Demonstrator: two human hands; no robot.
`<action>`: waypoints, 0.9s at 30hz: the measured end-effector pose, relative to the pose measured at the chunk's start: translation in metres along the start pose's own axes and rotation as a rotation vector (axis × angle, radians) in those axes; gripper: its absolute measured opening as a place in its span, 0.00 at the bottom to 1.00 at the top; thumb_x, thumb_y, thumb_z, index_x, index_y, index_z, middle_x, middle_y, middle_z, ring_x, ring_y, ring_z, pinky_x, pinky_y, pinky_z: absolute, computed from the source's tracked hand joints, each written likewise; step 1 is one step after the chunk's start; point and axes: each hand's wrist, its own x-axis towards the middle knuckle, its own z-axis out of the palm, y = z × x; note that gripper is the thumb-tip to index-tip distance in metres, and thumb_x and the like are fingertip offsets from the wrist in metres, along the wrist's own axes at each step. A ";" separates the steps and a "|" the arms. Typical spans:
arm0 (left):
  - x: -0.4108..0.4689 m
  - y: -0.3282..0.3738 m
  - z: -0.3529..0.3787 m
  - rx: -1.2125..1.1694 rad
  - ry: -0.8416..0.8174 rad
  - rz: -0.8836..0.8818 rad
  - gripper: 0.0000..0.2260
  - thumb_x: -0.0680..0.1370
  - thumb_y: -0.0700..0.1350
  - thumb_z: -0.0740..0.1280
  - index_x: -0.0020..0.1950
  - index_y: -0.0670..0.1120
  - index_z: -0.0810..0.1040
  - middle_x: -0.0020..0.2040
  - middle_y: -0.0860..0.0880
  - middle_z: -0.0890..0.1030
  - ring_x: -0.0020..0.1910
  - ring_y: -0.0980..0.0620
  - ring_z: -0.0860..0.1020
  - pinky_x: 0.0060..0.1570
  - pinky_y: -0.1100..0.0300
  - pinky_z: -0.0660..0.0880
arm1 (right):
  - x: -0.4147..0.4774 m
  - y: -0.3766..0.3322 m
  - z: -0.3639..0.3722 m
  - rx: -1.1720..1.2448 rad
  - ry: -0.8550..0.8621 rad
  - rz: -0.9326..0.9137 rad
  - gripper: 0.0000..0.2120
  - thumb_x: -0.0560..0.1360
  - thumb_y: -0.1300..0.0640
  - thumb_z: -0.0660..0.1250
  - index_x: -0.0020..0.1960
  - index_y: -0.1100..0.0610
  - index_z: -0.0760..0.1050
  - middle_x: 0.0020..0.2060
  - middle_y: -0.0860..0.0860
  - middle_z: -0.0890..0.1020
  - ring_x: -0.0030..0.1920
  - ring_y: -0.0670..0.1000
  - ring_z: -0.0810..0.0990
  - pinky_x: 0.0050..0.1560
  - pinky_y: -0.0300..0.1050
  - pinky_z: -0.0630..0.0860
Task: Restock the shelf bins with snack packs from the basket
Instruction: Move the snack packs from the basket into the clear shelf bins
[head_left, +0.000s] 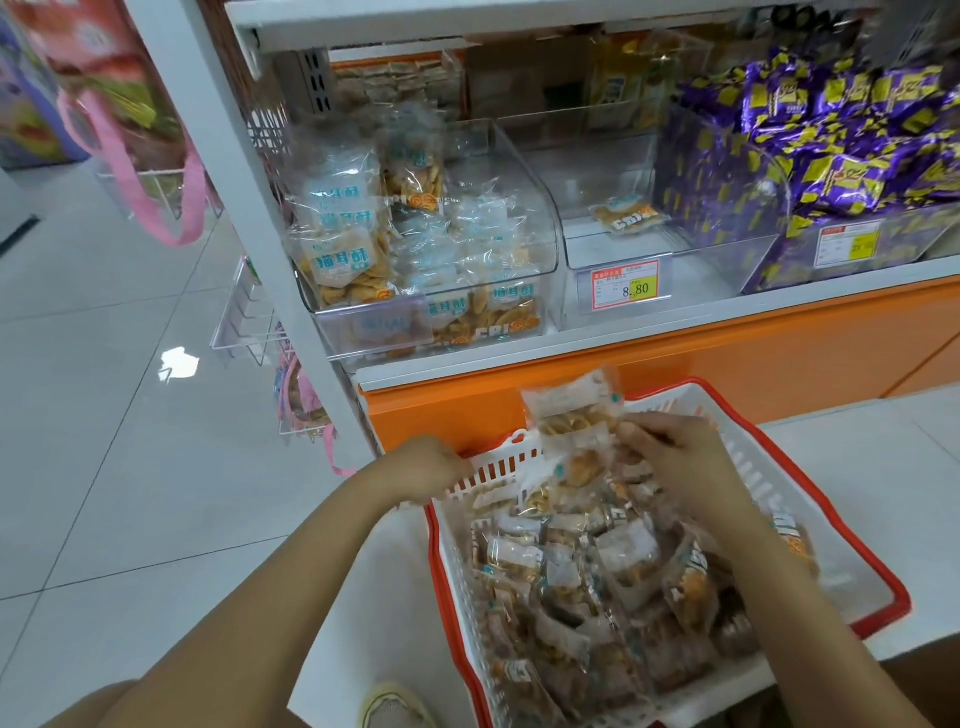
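A white basket with a red rim (779, 467) sits low in front of the shelf, full of several clear snack packs (571, 587). My left hand (428, 462) grips the basket's far left rim. My right hand (675, 457) pinches a bunch of snack packs (571, 410) and holds them up over the basket's far end. On the shelf above, the left clear bin (540, 244) holds several packs of the same kind. The middle clear bin (613, 260) holds one pack (626, 213).
A third bin at the right (831, 244) is heaped with purple and yellow packs. A price tag (626, 286) reads 8.80 on the middle bin. The orange shelf base (727, 358) stands behind the basket. White floor tiles spread to the left, with wire racks (244, 322) and pink-handled bags (156, 171).
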 end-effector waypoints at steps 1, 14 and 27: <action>-0.002 0.003 0.000 -0.185 -0.027 -0.015 0.12 0.80 0.52 0.62 0.52 0.45 0.76 0.48 0.48 0.79 0.46 0.50 0.78 0.43 0.61 0.76 | -0.002 -0.007 -0.004 0.111 -0.009 -0.012 0.08 0.77 0.62 0.66 0.48 0.55 0.83 0.34 0.50 0.85 0.37 0.47 0.82 0.39 0.34 0.77; -0.017 0.022 0.018 -1.081 -0.538 0.046 0.36 0.52 0.55 0.84 0.52 0.39 0.78 0.42 0.45 0.81 0.36 0.53 0.80 0.35 0.63 0.79 | -0.006 -0.018 -0.010 0.674 -0.263 -0.120 0.11 0.68 0.50 0.73 0.44 0.57 0.84 0.37 0.56 0.82 0.39 0.51 0.80 0.44 0.41 0.78; -0.021 0.031 0.004 -1.234 -0.157 0.212 0.24 0.66 0.40 0.72 0.62 0.38 0.75 0.50 0.40 0.83 0.45 0.47 0.83 0.46 0.55 0.81 | -0.011 -0.037 -0.006 0.439 -0.175 -0.212 0.12 0.74 0.59 0.64 0.50 0.48 0.84 0.48 0.51 0.85 0.48 0.51 0.82 0.47 0.43 0.80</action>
